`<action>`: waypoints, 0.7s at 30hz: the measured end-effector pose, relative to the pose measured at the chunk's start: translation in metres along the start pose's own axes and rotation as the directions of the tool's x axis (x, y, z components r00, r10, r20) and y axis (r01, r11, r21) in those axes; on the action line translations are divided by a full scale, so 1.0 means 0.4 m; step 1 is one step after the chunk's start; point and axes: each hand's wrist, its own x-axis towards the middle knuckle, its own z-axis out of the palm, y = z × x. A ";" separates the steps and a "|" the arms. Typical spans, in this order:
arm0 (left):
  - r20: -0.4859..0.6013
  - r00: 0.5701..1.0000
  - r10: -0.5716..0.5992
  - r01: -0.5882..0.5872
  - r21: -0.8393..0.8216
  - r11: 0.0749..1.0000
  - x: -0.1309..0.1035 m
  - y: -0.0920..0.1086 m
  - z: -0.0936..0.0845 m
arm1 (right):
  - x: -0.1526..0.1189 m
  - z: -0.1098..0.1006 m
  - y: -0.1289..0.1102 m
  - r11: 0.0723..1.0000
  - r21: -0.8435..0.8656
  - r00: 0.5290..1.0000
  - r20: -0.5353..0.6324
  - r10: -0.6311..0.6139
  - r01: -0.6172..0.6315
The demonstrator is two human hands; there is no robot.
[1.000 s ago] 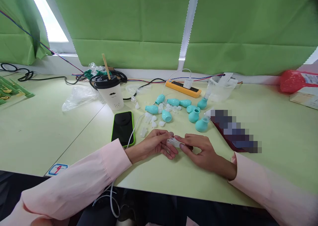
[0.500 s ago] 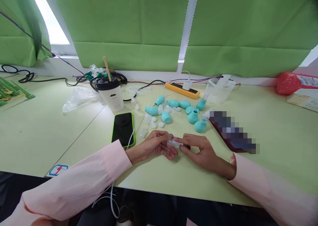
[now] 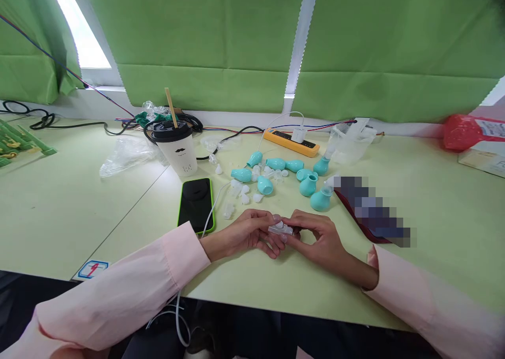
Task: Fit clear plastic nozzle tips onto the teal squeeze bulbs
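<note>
Thumb and fingertips of the left hand [image 3: 260,233] pinch one end of a clear, tube-like plastic piece [image 3: 281,229], while the right hand [image 3: 321,238] grips its other end between thumb and forefinger; the left hand's lower fingers curl loosely beneath. The piece is held in front of the person, near the table's front edge, its long axis running left to right, roughly along that edge and dipping slightly rightward; which end is its mouth I cannot tell. Just beyond lie a loose clear plastic piece [image 3: 228,211] and a cluster of small translucent white plastic parts [image 3: 236,188]. Past these, the work looks partly done: a glossy teal round-bellied bulb [image 3: 321,200] and another teal bulb [image 3: 321,166] behind it carry clear tops, while an upright teal bulb with a bare mouth [image 3: 307,185] and several teal bulbs lying on their sides [image 3: 241,175] seem to have none. Left of the cluster rests a black-screened phone in a lime-green case [image 3: 196,204].
</note>
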 end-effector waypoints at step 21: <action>0.001 0.996 0.088 -0.088 -0.007 0.996 -0.001 -0.002 -0.008 | 0.061 -0.006 0.034 0.994 0.001 0.994 0.005 0.111 -0.111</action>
